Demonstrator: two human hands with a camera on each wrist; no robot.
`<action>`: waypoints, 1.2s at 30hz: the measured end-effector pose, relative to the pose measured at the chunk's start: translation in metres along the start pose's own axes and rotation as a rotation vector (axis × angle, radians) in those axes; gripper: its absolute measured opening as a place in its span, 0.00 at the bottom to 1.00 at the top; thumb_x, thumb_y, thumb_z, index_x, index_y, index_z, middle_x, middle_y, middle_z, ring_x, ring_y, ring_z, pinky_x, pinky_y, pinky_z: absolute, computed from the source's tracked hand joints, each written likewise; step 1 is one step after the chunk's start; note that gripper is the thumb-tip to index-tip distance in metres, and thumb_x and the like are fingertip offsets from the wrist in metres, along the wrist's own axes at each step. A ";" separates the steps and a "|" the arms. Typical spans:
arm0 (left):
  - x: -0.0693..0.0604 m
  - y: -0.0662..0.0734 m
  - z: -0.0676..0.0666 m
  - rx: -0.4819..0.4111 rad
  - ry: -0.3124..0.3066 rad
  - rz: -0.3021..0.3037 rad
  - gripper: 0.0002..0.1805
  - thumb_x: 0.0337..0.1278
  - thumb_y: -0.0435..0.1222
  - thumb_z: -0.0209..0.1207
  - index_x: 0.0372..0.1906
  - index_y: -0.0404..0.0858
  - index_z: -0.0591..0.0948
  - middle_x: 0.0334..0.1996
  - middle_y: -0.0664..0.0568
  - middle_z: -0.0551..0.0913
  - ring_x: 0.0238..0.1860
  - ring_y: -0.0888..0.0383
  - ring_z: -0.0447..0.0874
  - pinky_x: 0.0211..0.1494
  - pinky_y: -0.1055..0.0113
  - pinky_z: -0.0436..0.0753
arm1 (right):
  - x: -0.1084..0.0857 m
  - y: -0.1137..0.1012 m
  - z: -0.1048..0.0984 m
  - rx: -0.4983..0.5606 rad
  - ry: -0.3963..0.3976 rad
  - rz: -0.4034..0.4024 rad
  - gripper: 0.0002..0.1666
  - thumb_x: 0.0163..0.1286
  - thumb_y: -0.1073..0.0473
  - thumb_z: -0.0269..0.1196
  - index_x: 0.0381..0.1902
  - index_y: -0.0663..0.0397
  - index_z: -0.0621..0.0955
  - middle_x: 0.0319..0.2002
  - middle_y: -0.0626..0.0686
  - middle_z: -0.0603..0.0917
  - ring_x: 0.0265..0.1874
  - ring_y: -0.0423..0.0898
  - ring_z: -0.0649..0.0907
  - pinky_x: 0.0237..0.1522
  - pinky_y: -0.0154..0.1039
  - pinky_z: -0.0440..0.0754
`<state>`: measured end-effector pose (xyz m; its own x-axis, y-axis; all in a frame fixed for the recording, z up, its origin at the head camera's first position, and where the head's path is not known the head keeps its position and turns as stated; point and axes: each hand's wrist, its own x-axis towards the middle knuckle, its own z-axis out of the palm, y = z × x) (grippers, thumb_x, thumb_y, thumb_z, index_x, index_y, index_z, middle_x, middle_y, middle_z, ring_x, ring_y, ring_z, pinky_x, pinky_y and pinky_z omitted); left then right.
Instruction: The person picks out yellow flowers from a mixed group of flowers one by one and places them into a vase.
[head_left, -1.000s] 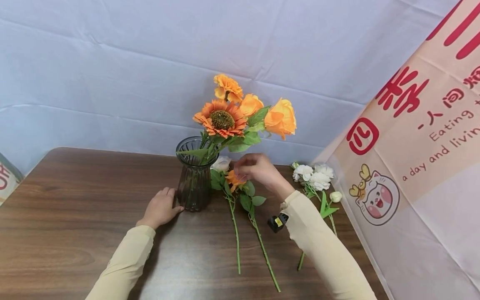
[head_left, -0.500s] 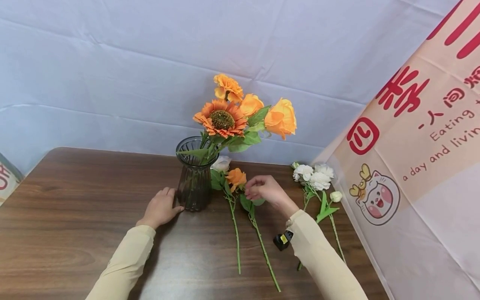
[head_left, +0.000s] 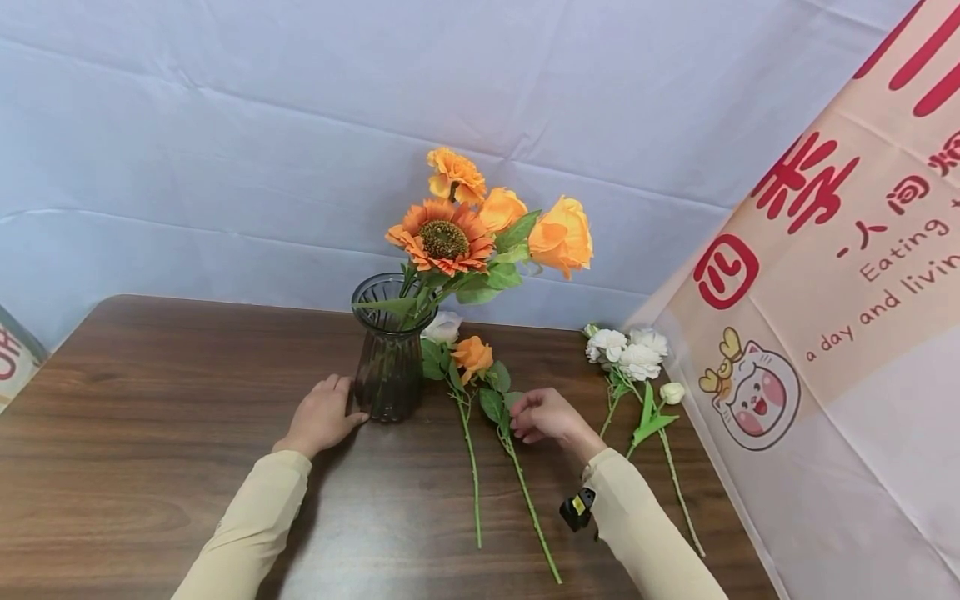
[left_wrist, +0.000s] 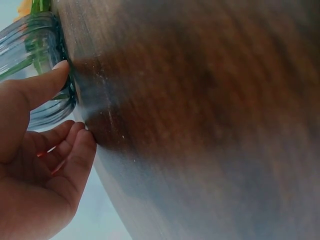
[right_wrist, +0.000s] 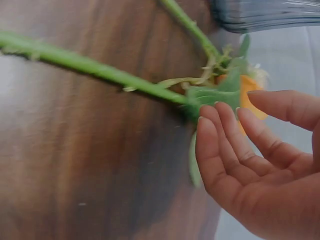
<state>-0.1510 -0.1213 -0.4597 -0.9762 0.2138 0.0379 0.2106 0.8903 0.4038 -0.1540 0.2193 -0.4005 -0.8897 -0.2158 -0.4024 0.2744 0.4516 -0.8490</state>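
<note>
A grey ribbed glass vase (head_left: 390, 367) stands upright, holding an orange sunflower (head_left: 442, 237) and several other orange flowers. My left hand (head_left: 321, 415) rests on the table at the left of its base, thumb against or very near the glass in the left wrist view, fingers loosely bent. To the right lie a long-stemmed orange rose (head_left: 472, 357) and a white flower (head_left: 442, 327), partly hidden behind the vase. My right hand (head_left: 551, 418) hovers beside the rose's leaves (head_left: 492, 403); thumb and fingers are apart with nothing seen between them in the right wrist view.
Farther right on the wooden table (head_left: 187, 467) lie several white flowers (head_left: 633, 354) and a white tulip (head_left: 672, 393), partly behind my right forearm. A pale cloth (head_left: 262, 167) hangs behind, and a printed banner (head_left: 825, 250) borders the right side.
My right hand has moved from over the orange rose's bloom down and to the right, beside its leaves and upper stem. The left hand and vase have stayed still.
</note>
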 end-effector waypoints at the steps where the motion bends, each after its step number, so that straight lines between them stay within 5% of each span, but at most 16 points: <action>1: 0.000 0.000 0.000 0.001 -0.001 0.000 0.33 0.50 0.41 0.63 0.54 0.21 0.68 0.49 0.32 0.71 0.53 0.37 0.69 0.56 0.47 0.70 | 0.000 0.003 0.001 -0.004 0.000 0.010 0.12 0.54 0.76 0.56 0.38 0.78 0.74 0.26 0.59 0.80 0.23 0.48 0.80 0.27 0.43 0.83; 11: 0.001 -0.002 0.002 -0.002 0.003 0.004 0.34 0.50 0.42 0.63 0.55 0.21 0.68 0.49 0.31 0.71 0.53 0.37 0.68 0.56 0.46 0.69 | 0.001 0.022 0.009 -0.096 0.011 0.076 0.11 0.48 0.76 0.61 0.33 0.71 0.75 0.16 0.53 0.75 0.16 0.44 0.76 0.20 0.39 0.81; 36: -0.001 0.000 -0.002 0.005 -0.001 0.006 0.34 0.51 0.41 0.63 0.55 0.20 0.67 0.50 0.30 0.70 0.54 0.36 0.67 0.57 0.46 0.68 | 0.003 0.019 0.025 -0.286 0.115 0.127 0.13 0.44 0.78 0.65 0.22 0.61 0.73 0.15 0.56 0.73 0.11 0.45 0.74 0.15 0.40 0.79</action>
<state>-0.1500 -0.1221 -0.4581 -0.9747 0.2199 0.0391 0.2170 0.8909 0.3991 -0.1425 0.2056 -0.4263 -0.8949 -0.0499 -0.4435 0.2869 0.6968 -0.6574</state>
